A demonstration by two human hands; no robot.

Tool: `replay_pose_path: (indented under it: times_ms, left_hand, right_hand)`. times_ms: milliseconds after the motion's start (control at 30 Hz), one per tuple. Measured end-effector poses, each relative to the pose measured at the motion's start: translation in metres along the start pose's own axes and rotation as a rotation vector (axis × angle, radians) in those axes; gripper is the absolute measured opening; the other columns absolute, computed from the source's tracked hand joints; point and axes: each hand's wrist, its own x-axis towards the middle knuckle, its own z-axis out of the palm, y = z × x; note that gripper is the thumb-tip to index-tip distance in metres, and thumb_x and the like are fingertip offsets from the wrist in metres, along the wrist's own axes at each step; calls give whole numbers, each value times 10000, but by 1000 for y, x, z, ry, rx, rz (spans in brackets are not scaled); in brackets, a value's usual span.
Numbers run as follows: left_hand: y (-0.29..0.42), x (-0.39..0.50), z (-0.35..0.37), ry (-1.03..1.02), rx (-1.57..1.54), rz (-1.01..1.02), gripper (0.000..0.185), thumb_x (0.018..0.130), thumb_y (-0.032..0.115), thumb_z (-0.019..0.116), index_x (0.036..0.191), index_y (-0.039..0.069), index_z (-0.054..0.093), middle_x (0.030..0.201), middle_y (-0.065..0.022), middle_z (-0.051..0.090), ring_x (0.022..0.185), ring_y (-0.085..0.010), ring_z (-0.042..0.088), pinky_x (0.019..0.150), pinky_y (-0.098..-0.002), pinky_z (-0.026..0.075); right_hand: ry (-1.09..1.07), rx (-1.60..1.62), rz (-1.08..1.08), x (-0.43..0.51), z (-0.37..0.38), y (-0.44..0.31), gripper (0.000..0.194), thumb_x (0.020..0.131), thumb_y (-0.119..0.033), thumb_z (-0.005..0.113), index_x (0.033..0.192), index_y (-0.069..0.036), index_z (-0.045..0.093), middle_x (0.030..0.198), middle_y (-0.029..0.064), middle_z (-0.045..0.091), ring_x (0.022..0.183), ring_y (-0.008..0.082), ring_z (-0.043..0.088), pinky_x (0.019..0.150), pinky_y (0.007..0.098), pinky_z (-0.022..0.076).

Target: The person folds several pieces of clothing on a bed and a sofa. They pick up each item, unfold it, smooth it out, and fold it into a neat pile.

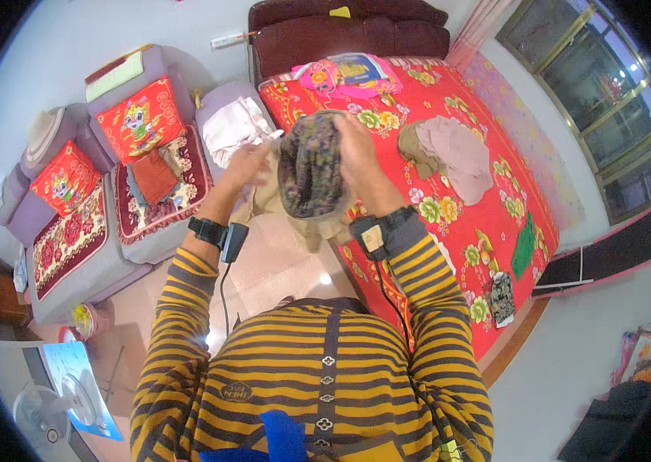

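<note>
Between my hands, above the gap between sofa and bed, is a garment (312, 164) with a dark mottled, opened-out inside and beige cloth hanging around and below it. Its exact kind is unclear. My right hand (358, 149) grips its right edge, with the thumb near the top. At the left, my left hand (248, 166) holds the beige cloth (268, 190), slightly blurred. To the right on the bed lie a pale pink garment (455, 153) and an olive-brown cloth (416, 151), partly overlapping. White striped cloth (233, 130) rests on the sofa's arm, beyond my left hand.
A red floral sheet (510, 173) covers the bed, which bears a green cloth (524, 248) and a dark patterned bundle (502, 297). Folded rust-coloured cloth (154, 175) lies on the grey sofa (158, 242) beside red cushions (142, 119). A fan (42, 413) stands lower left.
</note>
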Motion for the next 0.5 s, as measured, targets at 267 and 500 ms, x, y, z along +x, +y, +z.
replay_pose_path:
  times_ms: [267,500]
  left_hand:
    - [-202,83,78,-92,27,438,635,892,488,595,1347,50,525,1333,-125,574,1164,-374,563,989,-483,442]
    - [-230,59,33,145,508,187,635,847,435,672,1350,73,537,1289,-197,601,1188,-356,560,993,-408,434]
  right_hand:
    - [-154,193,189,-35,36,12,242,993,-153,431,1093,-14,603,1013,76,656,942,168,631,892,321,511]
    - [-127,406,87,-52,3,-68,242,984,-161,429,1073,-2,590,998,83,654,932,172,640,865,337,521]
